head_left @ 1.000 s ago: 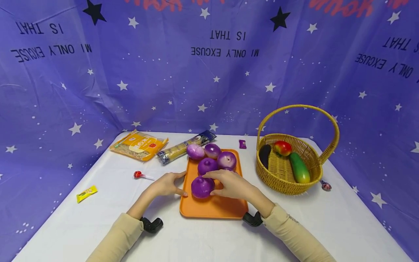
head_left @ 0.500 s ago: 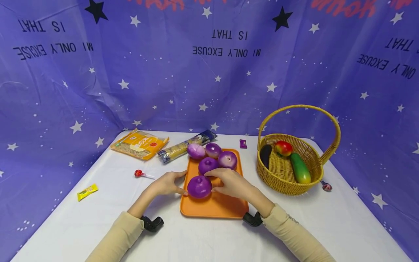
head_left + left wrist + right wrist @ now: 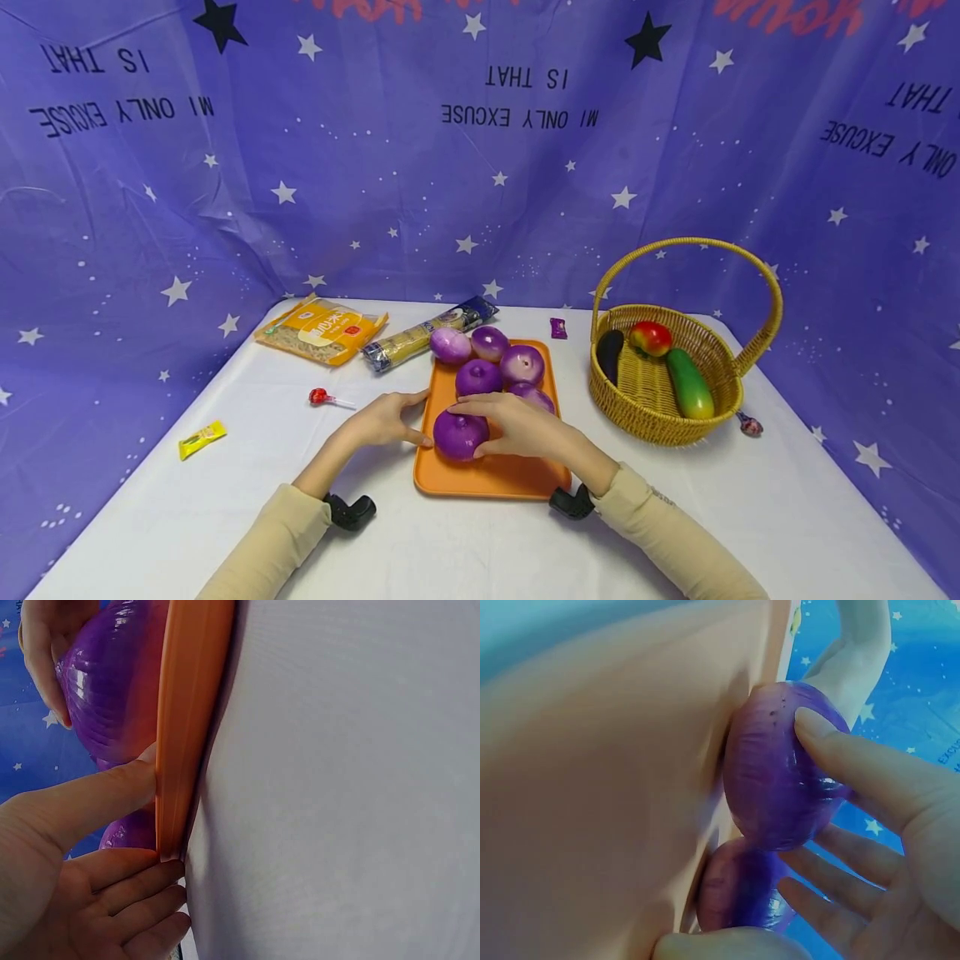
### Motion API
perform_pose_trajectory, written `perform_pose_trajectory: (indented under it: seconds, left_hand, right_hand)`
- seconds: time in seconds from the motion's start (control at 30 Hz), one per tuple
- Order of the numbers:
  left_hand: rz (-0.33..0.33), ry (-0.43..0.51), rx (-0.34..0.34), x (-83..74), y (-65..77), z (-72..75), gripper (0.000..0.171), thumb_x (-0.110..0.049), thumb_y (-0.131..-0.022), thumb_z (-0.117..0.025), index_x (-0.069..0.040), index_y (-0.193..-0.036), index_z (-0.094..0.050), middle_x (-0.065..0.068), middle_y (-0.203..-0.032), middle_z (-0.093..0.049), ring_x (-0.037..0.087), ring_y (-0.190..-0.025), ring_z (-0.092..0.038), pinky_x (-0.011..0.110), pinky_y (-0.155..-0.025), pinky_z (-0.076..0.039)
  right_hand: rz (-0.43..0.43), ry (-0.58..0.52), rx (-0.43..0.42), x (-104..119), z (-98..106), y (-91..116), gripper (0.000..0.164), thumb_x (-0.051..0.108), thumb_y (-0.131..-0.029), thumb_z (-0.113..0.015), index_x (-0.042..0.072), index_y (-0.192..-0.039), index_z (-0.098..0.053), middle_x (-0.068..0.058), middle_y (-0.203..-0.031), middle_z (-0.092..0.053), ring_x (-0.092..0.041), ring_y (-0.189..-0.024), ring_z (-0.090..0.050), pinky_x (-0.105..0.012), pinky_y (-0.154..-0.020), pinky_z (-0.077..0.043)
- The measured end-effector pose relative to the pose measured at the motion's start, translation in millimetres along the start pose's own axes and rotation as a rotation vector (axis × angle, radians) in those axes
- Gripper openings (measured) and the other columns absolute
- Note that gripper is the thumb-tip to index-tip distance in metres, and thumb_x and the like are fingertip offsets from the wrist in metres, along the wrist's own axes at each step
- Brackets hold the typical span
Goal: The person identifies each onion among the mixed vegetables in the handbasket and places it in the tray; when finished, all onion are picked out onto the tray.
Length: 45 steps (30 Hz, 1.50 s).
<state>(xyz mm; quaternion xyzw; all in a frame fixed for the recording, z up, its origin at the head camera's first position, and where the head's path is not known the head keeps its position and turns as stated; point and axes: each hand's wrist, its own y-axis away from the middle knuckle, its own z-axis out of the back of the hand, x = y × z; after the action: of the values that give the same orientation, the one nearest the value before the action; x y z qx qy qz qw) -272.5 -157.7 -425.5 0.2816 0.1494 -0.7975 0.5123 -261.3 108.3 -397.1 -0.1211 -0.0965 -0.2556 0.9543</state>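
My right hand (image 3: 522, 423) holds the nearest purple onion (image 3: 457, 439) on the orange tray (image 3: 491, 482). In the right wrist view the thumb lies on one side of this shiny onion (image 3: 772, 776), and the fingers reach behind it. Several more purple onions (image 3: 478, 378) are grouped at the tray's far end. At the tray's left edge is my left hand (image 3: 384, 419). The left wrist view shows its thumb over the tray rim (image 3: 180, 727) and its fingers against the outer side.
A wicker basket (image 3: 652, 429) with a tall handle stands right, holding an eggplant, a red-yellow fruit and a green papaya-like piece. An orange food bag (image 3: 322, 331) and a noodle pack (image 3: 423, 333) lie behind left. A lollipop (image 3: 318, 397) and yellow candy (image 3: 202, 439) lie left.
My right hand has shifted left and a little nearer, its fingers now over the front onion. That onion slid slightly left, then back. Another onion behind the hand shows more now. My left hand stays.
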Motion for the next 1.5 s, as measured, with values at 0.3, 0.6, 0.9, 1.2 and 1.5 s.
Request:
perform_pose_trajectory:
  seconds: [0.3, 0.6, 0.9, 1.2, 1.5]
  left_hand:
    - [0.003, -0.011, 0.001, -0.9, -0.8, -0.4, 0.091, -0.035, -0.07, -0.086, -0.001, -0.143, -0.044, 0.021, -0.142, -0.046, 0.039, -0.133, -0.039, 0.051, -0.111, -0.03]
    - [-0.002, -0.017, -0.002, -1.8, 0.4, 1.2, 0.09, -0.034, -0.07, -0.086, 0.001, -0.143, -0.044, 0.022, -0.142, -0.046, 0.041, -0.132, -0.038, 0.052, -0.11, -0.03]
    - [-0.004, -0.012, -0.002, -1.9, -0.6, 0.4, 0.09, -0.034, -0.07, -0.086, 0.0, -0.143, -0.044, 0.022, -0.141, -0.046, 0.04, -0.132, -0.039, 0.052, -0.11, -0.03]
    - [-0.001, -0.018, 0.003, -2.4, -0.1, 0.5, 0.09, -0.033, -0.071, -0.086, 0.001, -0.143, -0.044, 0.022, -0.141, -0.046, 0.041, -0.132, -0.039, 0.052, -0.11, -0.03]
    - [0.002, -0.013, 0.011, -1.7, 0.5, 0.9, 0.091, -0.034, -0.071, -0.085, 0.0, -0.144, -0.043, 0.022, -0.142, -0.045, 0.04, -0.132, -0.039, 0.051, -0.11, -0.031]
  right_hand:
    - [-0.075, 0.008, -0.009, -4, 8, 4, 0.053, 0.027, -0.082, -0.079, 0.016, -0.13, -0.061, 0.003, -0.127, -0.062, -0.018, -0.122, -0.054, -0.033, -0.103, -0.044]
    - [-0.111, 0.014, 0.014, -1, 9, 3, 0.06, 0.03, -0.08, -0.08, 0.013, -0.133, -0.058, -0.003, -0.133, -0.059, -0.022, -0.125, -0.051, -0.038, -0.105, -0.042]
    - [-0.12, 0.08, 0.058, 4, 7, -6, 0.064, 0.035, -0.077, -0.082, 0.014, -0.133, -0.057, -0.002, -0.127, -0.062, -0.02, -0.119, -0.056, -0.037, -0.102, -0.045]
    - [-0.147, 0.051, 0.059, -1, 14, 4, 0.064, 0.029, -0.076, -0.084, 0.012, -0.131, -0.058, -0.003, -0.129, -0.06, -0.023, -0.122, -0.053, -0.039, -0.104, -0.043]
    - [-0.128, 0.013, 0.047, -6, 12, 8, 0.069, 0.029, -0.076, -0.084, 0.013, -0.136, -0.055, -0.003, -0.135, -0.056, -0.025, -0.127, -0.049, -0.041, -0.107, -0.04]
